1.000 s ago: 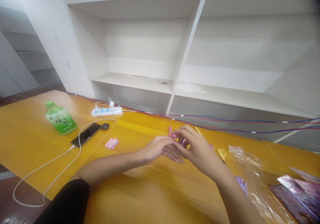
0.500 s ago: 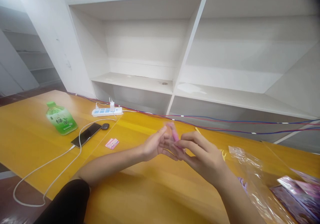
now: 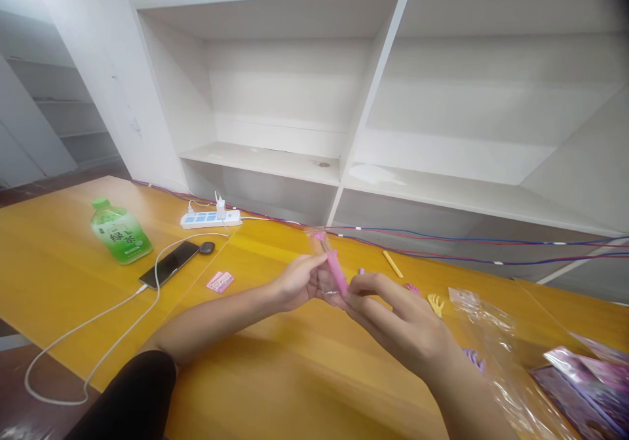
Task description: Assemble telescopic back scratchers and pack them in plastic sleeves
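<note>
A pink stick-like item (image 3: 336, 271) in a clear plastic sleeve lies between my two hands over the middle of the table. My left hand (image 3: 301, 281) is closed on the sleeve, its thumb along the upper side. The fingers of my right hand (image 3: 393, 306) pinch the lower end of the pink item. Right of my right hand, a yellow hand-shaped piece (image 3: 435, 304), a purple hand-shaped piece (image 3: 474, 359) and a yellow stick (image 3: 392, 264) rest on the table. A pink piece (image 3: 412, 289) is partly hidden behind my right hand.
Clear plastic bags (image 3: 506, 355) and purple packages (image 3: 584, 387) are at the right. Leftward are pink cards (image 3: 221, 282), a phone (image 3: 170, 264) with a white cable, a green bottle (image 3: 122, 234) and a power strip (image 3: 209, 220). Cables run along the shelf (image 3: 260, 160).
The pink item and its sleeve have shifted slightly left and now show more clearly. My right hand has moved a little lower, uncovering the yellow stick and the hand-shaped pieces.
</note>
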A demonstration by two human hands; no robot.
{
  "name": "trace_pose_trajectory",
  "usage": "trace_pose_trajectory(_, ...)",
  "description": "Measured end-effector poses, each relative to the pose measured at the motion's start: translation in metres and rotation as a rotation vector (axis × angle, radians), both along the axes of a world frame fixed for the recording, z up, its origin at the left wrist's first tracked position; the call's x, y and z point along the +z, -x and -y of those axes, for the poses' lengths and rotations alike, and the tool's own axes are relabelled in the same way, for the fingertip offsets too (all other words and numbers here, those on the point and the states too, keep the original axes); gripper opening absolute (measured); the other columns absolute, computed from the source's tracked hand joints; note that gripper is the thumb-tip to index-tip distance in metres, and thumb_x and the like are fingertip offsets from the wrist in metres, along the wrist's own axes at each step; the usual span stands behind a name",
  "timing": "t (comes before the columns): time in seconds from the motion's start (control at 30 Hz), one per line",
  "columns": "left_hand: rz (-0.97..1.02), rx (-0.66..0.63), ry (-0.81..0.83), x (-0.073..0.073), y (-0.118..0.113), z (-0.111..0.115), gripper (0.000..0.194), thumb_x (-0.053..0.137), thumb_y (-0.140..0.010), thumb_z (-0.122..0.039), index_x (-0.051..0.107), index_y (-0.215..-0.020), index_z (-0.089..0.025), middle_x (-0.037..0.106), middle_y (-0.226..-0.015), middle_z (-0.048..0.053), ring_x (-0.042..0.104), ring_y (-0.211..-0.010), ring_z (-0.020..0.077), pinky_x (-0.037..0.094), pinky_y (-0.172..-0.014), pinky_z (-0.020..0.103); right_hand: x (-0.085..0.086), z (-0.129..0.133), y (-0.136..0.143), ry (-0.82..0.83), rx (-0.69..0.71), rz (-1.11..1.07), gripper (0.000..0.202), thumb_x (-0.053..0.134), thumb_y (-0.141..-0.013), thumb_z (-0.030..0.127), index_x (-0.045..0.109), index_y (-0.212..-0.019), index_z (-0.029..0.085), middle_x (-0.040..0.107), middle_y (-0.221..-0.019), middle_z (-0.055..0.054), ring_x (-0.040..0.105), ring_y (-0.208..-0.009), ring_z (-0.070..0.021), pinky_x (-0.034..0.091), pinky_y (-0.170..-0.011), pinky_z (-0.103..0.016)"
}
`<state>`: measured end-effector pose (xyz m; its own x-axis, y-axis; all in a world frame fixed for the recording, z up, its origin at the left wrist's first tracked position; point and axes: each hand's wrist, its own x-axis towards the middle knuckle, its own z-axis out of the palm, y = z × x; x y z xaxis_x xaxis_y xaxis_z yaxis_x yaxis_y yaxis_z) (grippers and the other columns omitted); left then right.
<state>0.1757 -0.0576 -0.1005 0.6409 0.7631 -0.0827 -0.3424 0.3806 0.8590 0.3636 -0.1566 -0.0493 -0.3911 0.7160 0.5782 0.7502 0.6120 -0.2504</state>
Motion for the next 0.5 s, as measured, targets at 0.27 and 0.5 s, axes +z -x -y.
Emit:
trace_pose_trajectory(0.27,-0.011,0.030,-0.007,0.002,0.001,-0.003,0.055,0.074,-0.085,-0.065,0.076,-0.092,-0.010,0.078,-0.090,0.013,0.073,-0.077,0.0201,0.055,-0.069,0.029,-0.002,-0.006,-0.005,-0.014,0.097,0.057,0.027,0.045,-0.113,0.033,0.062,-0.095,0.023,0.064,-0.092,-0.004,0.054,-0.067,-0.0113,0.040,-0.058,-0.024)
trace_pose_trajectory(0.5,-0.057,-0.012,-0.141,0.015,0.003,0.003,0.052,0.084,-0.080,-0.056,0.073,-0.103,-0.011,0.073,-0.095,0.011,0.069,-0.087,0.0196,0.051,-0.075,0.028,-0.006,-0.015,0.001,-0.153,0.158,0.171,0.019,0.049,-0.112,0.028,0.067,-0.109,0.021,0.066,-0.108,-0.004,0.055,-0.074,-0.0112,0.036,-0.064,-0.028)
